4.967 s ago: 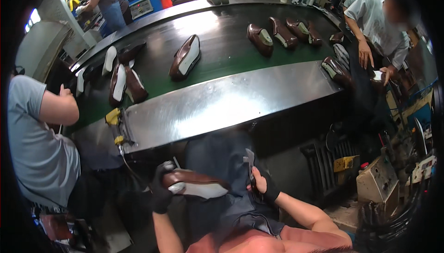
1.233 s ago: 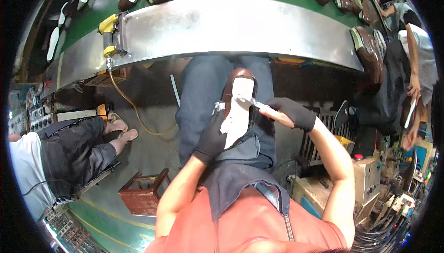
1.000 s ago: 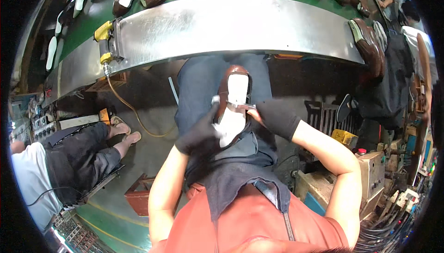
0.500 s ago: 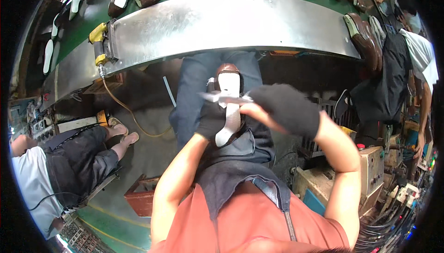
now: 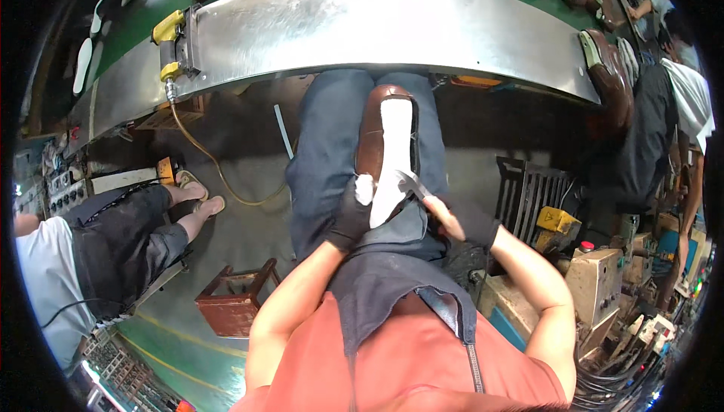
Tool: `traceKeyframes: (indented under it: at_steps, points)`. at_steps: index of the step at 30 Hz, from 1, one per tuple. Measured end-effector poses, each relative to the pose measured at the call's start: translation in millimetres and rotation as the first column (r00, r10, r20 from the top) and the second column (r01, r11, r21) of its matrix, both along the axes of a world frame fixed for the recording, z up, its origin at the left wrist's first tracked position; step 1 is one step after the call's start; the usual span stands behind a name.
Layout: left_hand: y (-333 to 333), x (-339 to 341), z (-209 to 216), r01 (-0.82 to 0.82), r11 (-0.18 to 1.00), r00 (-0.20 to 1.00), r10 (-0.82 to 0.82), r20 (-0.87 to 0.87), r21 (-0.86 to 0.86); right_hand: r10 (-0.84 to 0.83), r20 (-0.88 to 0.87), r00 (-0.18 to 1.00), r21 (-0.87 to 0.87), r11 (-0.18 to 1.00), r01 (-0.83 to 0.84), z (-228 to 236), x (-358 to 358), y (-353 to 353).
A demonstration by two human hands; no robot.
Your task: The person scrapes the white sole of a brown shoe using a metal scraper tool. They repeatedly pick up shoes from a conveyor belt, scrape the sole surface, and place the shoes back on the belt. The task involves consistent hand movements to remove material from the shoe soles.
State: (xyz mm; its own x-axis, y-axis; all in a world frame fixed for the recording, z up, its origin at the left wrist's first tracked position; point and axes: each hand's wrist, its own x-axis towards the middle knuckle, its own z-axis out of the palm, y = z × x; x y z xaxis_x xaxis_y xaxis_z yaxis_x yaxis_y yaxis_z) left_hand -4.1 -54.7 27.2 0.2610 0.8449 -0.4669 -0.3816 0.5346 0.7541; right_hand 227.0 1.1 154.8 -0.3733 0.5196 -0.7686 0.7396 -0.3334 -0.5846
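A brown leather shoe upper (image 5: pixel 370 148) lies along my lap, with a long white sole piece (image 5: pixel 397 137) along its upturned bottom. In a black fingerless glove, my left hand (image 5: pixel 351 220) grips the left side of the shoe near its end closest to me. Something white covers a fingertip of that hand. At the right of the same end is my right hand (image 5: pixel 461 222), gloved alike and closed on a greyish metal hand tool (image 5: pixel 412 184). The tool's head touches or overlaps the sole piece; blur hides its exact kind.
A curved metal shelf (image 5: pixel 339 27) runs ahead of my knees, bearing a yellow air tool (image 5: pixel 169 46) with a hose. Brown shoes (image 5: pixel 607 84) stand at its right end, beside a person in dark clothes. Another person sits at left, near a red-brown stool (image 5: pixel 226 314).
My right hand has come down and toward me, bringing the tool from across the sole piece to the shoe's near end. The shoe's brown side shows more now.
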Motion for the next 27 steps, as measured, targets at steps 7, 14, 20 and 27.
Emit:
traceKeyframes:
  at_steps: [7, 14, 20, 27]
  points:
    - [-17.3, -7.4, -68.1, 0.317, 0.92, 0.811, -0.137, -0.568, 0.231, 0.391, -0.12, 0.912, 0.446, 0.842, -0.302, 88.1, -49.0, 33.0]
    - [-25.6, -20.0, -17.3, -0.104, 0.963, 0.97, 0.154, 0.189, -0.25, 0.142, -0.044, 0.989, 0.148, 0.98, -0.134, 20.7, -9.3, 15.2]
    - [-1.5, 3.8, 38.2, 0.047, 0.947, 0.827, 0.142, -0.544, 0.317, 0.205, -0.141, 0.969, 0.244, 0.955, -0.167, 51.9, -24.4, 0.7]
    - [6.5, -6.1, 62.2, 0.226, 0.884, 0.877, -0.001, -0.48, 0.41, 0.187, -0.032, 0.982, 0.212, 0.961, -0.176, 30.5, -29.3, 20.2]
